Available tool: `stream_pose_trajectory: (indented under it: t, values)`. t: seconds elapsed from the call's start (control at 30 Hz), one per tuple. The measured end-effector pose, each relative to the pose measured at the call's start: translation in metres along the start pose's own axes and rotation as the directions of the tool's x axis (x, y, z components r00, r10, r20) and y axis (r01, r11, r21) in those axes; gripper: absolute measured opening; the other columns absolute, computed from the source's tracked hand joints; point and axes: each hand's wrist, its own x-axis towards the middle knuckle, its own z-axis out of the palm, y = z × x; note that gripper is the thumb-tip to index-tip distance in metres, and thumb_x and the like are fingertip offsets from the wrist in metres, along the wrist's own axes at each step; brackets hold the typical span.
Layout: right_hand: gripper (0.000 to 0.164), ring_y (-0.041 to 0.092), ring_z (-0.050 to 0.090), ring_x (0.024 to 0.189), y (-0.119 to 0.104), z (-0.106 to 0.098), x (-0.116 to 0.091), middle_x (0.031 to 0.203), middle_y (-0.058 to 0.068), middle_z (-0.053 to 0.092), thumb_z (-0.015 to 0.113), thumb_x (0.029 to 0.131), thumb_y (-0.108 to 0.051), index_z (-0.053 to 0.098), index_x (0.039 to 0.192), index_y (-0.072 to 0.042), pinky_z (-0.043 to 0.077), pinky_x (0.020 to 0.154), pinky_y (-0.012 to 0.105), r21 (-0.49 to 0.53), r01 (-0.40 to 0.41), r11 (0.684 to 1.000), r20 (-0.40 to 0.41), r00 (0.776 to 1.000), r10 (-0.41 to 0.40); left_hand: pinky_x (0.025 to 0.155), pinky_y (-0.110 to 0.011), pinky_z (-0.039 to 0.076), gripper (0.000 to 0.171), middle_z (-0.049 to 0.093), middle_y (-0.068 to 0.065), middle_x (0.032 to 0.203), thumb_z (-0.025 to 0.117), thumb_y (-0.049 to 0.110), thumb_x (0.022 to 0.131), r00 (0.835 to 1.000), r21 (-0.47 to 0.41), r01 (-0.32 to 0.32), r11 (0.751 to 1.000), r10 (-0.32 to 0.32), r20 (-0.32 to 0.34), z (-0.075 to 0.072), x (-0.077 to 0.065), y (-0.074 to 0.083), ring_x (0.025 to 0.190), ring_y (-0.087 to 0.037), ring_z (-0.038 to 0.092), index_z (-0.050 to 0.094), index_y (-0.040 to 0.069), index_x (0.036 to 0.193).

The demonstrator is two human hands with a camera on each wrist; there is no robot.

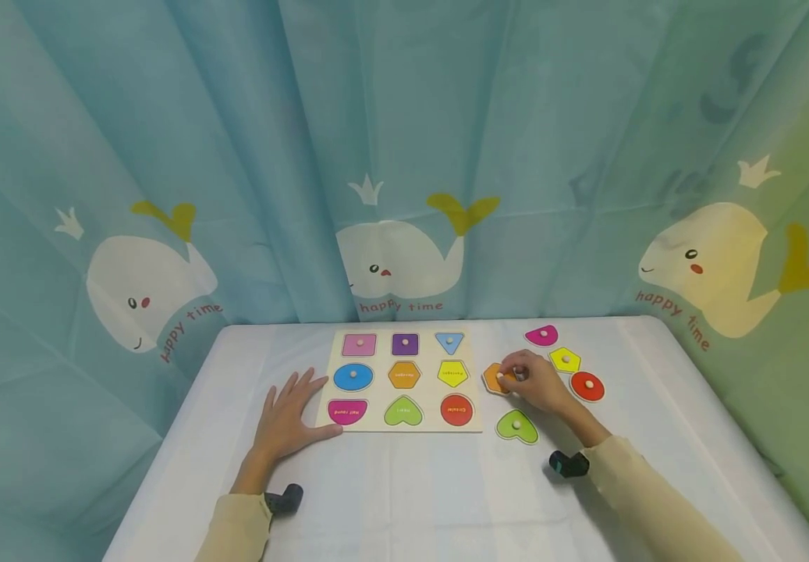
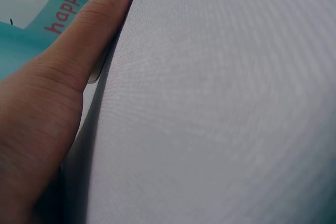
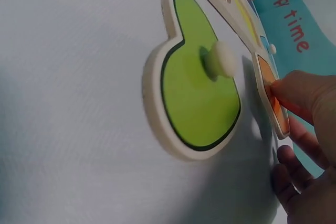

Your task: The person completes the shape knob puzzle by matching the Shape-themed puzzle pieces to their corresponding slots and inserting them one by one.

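My right hand point(image 1: 536, 382) pinches the orange hexagon puzzle piece point(image 1: 491, 379) by its knob, just right of the puzzle board point(image 1: 384, 343). In the right wrist view the hexagon point(image 3: 266, 77) is tilted, with a shadow on the cloth near it. My left hand point(image 1: 286, 421) lies with fingers spread at the board's left edge, its thumb touching the lower left corner. Knobbed pieces sit in the board: a pink one, a purple square point(image 1: 406, 350), a blue triangle point(image 1: 449, 348) and a blue oval point(image 1: 353, 384). The orange hexagon recess point(image 1: 404, 375) shows printed lettering.
Loose on the white tablecloth point(image 1: 404, 492) lie a green heart piece point(image 1: 525, 431), a red circle point(image 1: 582, 388), a yellow pentagon point(image 1: 558, 363) and a magenta half round point(image 1: 536, 337). A whale-printed curtain point(image 1: 551, 195) hangs behind the table.
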Motion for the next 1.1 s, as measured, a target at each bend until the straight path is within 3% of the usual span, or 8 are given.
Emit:
stream_pose_trajectory:
  t: [0.33, 0.5, 1.1]
  values:
    - [0.005, 0.036, 0.062, 0.112, -0.013, -0.005, 0.002, 0.121, 0.014, 0.067, 0.079, 0.089, -0.011, 0.077, 0.094, -0.011, 0.056, 0.095, 0.053, -0.013, 0.114, 0.993, -0.043, 0.992, -0.114, 0.118, -0.073, 0.008, 0.098, 0.037, -0.016, 0.163, 0.082, 0.064, 0.071, 0.999, 0.002, -0.022, 1.000, 0.022, -0.023, 0.001, 0.000, 0.000, 0.153, -0.044, 0.023, 0.051, 0.017, 0.152]
    - [0.005, 0.035, 0.062, 0.110, -0.027, -0.005, 0.007, 0.121, 0.016, 0.067, 0.079, 0.088, -0.009, 0.078, 0.094, -0.009, 0.056, 0.092, 0.054, 0.013, 0.156, 0.988, -0.066, 0.986, -0.155, 0.117, -0.074, 0.009, 0.098, 0.039, -0.017, 0.162, 0.082, 0.064, 0.071, 0.998, 0.006, -0.037, 0.999, 0.037, -0.044, 0.000, 0.001, 0.001, 0.152, -0.044, 0.025, 0.052, 0.016, 0.151]
    - [0.011, 0.033, 0.059, 0.116, -0.079, 0.017, 0.031, 0.124, 0.013, 0.068, 0.080, 0.088, -0.014, 0.080, 0.098, -0.009, 0.057, 0.086, 0.048, 0.047, 0.238, 0.970, -0.037, 0.971, -0.236, 0.119, -0.073, 0.005, 0.099, 0.034, -0.016, 0.164, 0.083, 0.061, 0.072, 1.000, -0.001, -0.002, 1.000, 0.002, 0.009, -0.001, 0.001, 0.000, 0.153, -0.043, 0.020, 0.049, 0.017, 0.153]
